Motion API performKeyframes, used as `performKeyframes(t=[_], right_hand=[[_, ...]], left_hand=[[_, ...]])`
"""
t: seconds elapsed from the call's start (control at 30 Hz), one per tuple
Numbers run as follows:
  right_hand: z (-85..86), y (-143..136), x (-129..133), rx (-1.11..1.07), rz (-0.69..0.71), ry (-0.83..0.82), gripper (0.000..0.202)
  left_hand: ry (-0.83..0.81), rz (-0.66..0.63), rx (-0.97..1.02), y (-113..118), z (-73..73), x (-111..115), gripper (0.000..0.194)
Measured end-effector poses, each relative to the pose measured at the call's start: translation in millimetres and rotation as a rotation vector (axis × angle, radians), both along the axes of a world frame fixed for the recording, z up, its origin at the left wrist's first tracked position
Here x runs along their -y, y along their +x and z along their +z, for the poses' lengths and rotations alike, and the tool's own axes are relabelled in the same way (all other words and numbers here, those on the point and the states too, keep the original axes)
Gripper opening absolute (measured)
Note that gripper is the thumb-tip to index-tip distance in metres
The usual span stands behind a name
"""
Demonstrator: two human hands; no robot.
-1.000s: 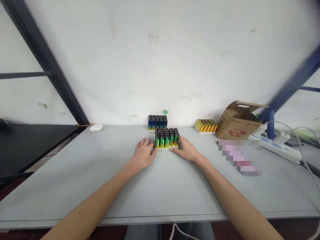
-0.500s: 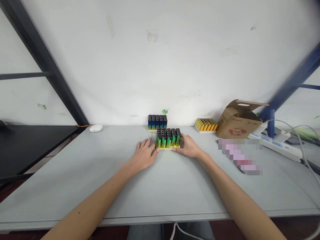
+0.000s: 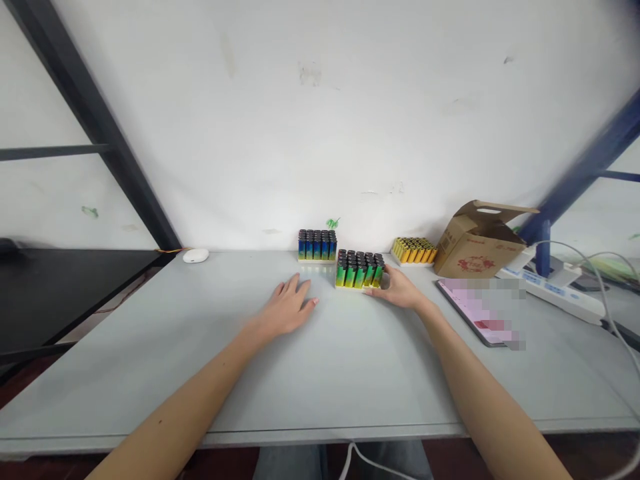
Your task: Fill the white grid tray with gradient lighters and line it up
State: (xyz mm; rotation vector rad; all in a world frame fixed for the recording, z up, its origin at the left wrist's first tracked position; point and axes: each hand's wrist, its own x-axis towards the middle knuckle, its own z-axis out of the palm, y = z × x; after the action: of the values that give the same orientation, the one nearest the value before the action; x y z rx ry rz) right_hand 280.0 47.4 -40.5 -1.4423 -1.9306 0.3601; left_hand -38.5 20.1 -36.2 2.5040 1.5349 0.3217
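A small white tray [image 3: 350, 287] packed with upright green-and-yellow, black-topped batteries [image 3: 360, 270] stands on the table, slightly right of the middle. My right hand [image 3: 399, 288] grips this tray at its right end, thumb at the front edge and fingers round the side, partly hidden behind it. Left of the tray and apart from it, my left hand [image 3: 287, 307] rests over the tabletop with fingers spread and nothing held. Behind, near the wall, is another tray of blue, black-topped batteries [image 3: 317, 245].
Yellow batteries [image 3: 414, 250] fill a tray at the back right, beside an open cardboard box [image 3: 473, 250]. A pink-screened flat device [image 3: 470, 307], partly pixelated, lies in front of the box. White power strips [image 3: 565, 293] with cables are further right. A white case [image 3: 195, 255] sits at the back left.
The tray of green-and-yellow batteries has moved to the right and slightly back with my right hand. My left hand has come off the tray and stays at its left.
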Motion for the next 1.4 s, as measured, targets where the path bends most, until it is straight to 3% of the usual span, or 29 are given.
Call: performKeyframes(t=[0.13,0.4,0.63,0.87,1.0,1.1,1.27,1.4], right_hand=[[-0.3,8,-1,0.021,-0.046,-0.038,0.066],[-10.5,-1,-11,0.101,-0.19,0.016,0.058],[-6.5,-20,-6,0.282,-0.408,0.035,0.054],[-7.0,-27,-3,0.261,-0.458,-0.006,0.074],[1.6,-41,7,0.245,-0.534,0.105,0.088],[10.9,-66,26,0.299,-0.428,0.158,0.093],[6.9,-108,55,0.458,-0.273,-0.094,0.085],[-3.0,-114,55,0.496,-0.249,-0.217,0.085]], left_hand=[[-0.021,0.05,-0.01,-1,6.4,1,0.065],[0.151,-0.003,-0.091,9,-8.0,3,0.059],[0.186,-0.006,-0.103,7,-9.1,1,0.059],[0.176,-0.005,-0.117,7,-9.6,1,0.059],[0.185,-0.019,-0.116,6,-10.4,0,0.057],[0.213,-0.021,-0.114,5,-11.4,0,0.055],[0.251,-0.02,-0.141,5,-12.8,0,0.056],[0.245,-0.02,-0.139,5,-14.1,-1,0.056]])
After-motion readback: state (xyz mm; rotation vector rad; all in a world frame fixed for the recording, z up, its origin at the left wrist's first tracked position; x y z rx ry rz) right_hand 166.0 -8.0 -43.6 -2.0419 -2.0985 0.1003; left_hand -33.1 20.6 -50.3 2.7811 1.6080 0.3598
